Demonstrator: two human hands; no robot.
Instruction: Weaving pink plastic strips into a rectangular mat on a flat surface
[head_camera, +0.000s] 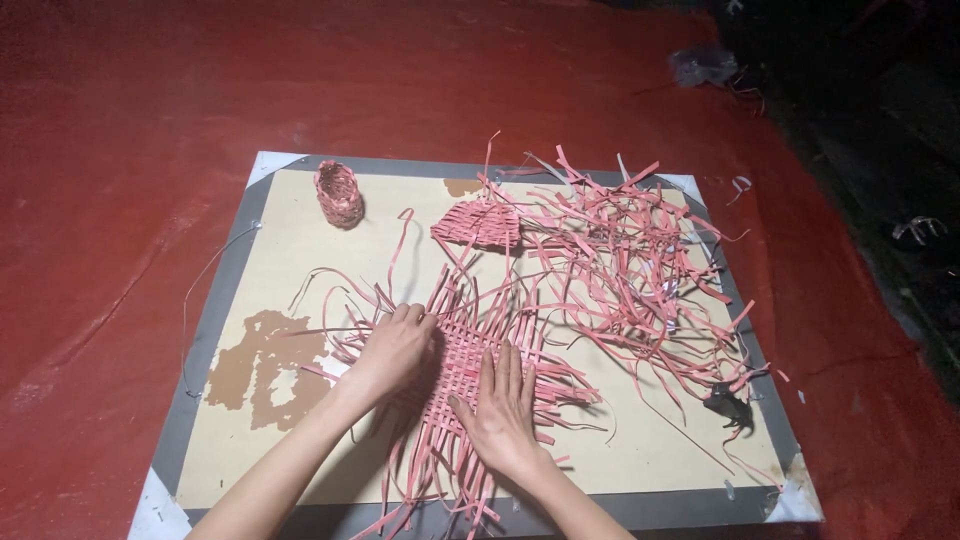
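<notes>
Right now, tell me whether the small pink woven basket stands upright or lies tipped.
Upright: the small pink woven basket stands on the board, opening upward.

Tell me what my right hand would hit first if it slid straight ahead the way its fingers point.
Probably only more of the pink woven mat that the right hand lies on; farther along that line sits the smaller woven piece, though depth is hard to judge.

Flat, half-woven pink strip mat (480, 345) on the beige board, loose ends splayed outward.
</notes>
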